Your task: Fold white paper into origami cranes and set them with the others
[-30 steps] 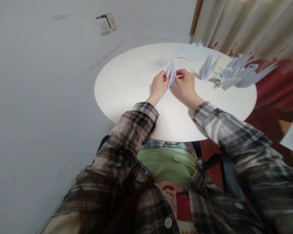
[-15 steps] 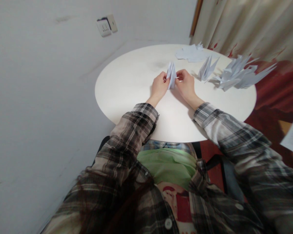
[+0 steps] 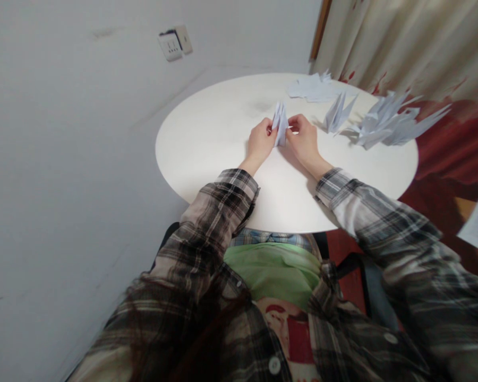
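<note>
White, narrow, pointed folded-paper piece (image 3: 279,126) upright between bare left hand (image 3: 260,140) and bare right hand (image 3: 304,139), over round white tabletop (image 3: 207,148); left thumb and fingers clamped on its left side, right fingertips pinching its right edge; uneven pull could tear paper or skew creases; overtight left grip could crush layers; rightward hand sweep could topple spiky white folded-paper shape (image 3: 335,115) near right hand

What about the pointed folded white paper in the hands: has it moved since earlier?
No: the pointed folded white paper shows no visible shift in any direction against the round white table.
</note>
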`<move>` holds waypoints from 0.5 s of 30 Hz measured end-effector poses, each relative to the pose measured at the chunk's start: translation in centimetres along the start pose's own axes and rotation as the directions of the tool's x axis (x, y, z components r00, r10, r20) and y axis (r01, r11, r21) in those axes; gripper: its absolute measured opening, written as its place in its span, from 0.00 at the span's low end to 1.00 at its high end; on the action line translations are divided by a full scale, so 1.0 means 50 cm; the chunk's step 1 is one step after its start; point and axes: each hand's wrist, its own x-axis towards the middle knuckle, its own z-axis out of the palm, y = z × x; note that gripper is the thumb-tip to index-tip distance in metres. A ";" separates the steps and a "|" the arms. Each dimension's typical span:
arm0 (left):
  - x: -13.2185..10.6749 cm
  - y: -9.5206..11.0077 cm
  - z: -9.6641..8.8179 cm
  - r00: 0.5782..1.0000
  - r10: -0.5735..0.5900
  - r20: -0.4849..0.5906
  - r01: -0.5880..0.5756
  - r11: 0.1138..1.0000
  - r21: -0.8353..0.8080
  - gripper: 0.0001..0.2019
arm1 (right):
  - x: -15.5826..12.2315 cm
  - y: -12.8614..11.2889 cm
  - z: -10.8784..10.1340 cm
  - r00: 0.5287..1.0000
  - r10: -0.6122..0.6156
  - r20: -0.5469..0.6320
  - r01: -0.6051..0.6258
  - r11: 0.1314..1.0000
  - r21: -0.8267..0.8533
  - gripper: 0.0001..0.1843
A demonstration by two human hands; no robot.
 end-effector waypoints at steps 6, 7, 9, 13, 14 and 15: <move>-0.001 0.002 0.000 1.000 -0.006 -0.005 0.006 1.000 0.007 0.05 | -0.002 -0.005 -0.002 1.000 0.003 0.019 -0.002 1.000 -0.024 0.08; -0.001 0.003 -0.001 1.000 -0.008 -0.007 0.008 1.000 0.007 0.05 | -0.003 -0.007 -0.003 1.000 0.003 0.018 -0.003 1.000 -0.020 0.08; -0.001 0.004 -0.001 1.000 -0.015 -0.007 0.015 1.000 0.008 0.05 | -0.004 -0.010 -0.004 1.000 0.001 0.014 0.000 1.000 -0.013 0.08; -0.002 0.007 -0.002 1.000 -0.021 0.000 0.021 1.000 0.002 0.06 | -0.004 -0.010 -0.003 1.000 -0.006 0.019 0.007 1.000 -0.031 0.09; -0.002 0.007 -0.002 1.000 -0.019 -0.001 0.019 1.000 0.001 0.06 | -0.004 -0.009 -0.003 1.000 -0.004 0.023 0.005 0.999 -0.037 0.09; -0.002 0.007 -0.002 1.000 -0.016 -0.002 0.016 1.000 0.000 0.05 | -0.003 -0.008 -0.003 1.000 -0.002 0.026 0.003 0.999 -0.039 0.09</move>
